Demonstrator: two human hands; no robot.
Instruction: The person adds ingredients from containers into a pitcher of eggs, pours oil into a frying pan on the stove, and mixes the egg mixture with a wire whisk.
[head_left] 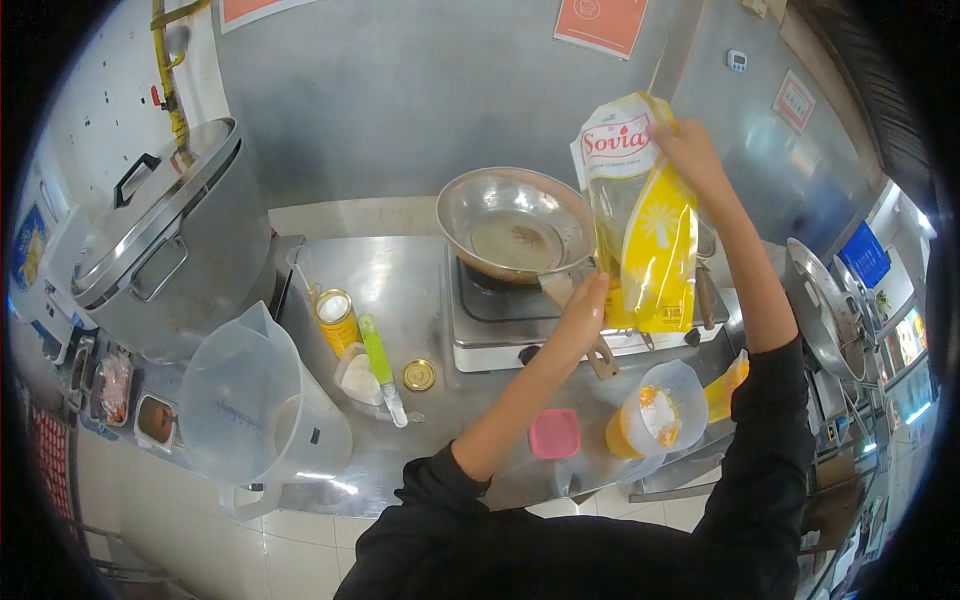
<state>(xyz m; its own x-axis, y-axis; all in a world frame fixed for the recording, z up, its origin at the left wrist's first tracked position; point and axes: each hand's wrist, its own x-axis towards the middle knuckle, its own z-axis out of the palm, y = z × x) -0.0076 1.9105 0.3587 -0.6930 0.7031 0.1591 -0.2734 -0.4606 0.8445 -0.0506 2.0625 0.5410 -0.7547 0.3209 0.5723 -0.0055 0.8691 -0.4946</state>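
Upon the steel counter (385, 290), the pan (463, 212) is supported by the gas stove (487, 357), apparently so that heat may be received evenly. The yellow-and-white pouch (640, 230) is held roughly upright just beside the pan, presumably steadied at two places because its film is limp. Its upper right edge is gripped by the right hand (688, 150), closed narrowly; beside its lower left corner the left hand (582, 312) is curled, its fingers partly hidden, so whether the corner is gripped cannot be told.
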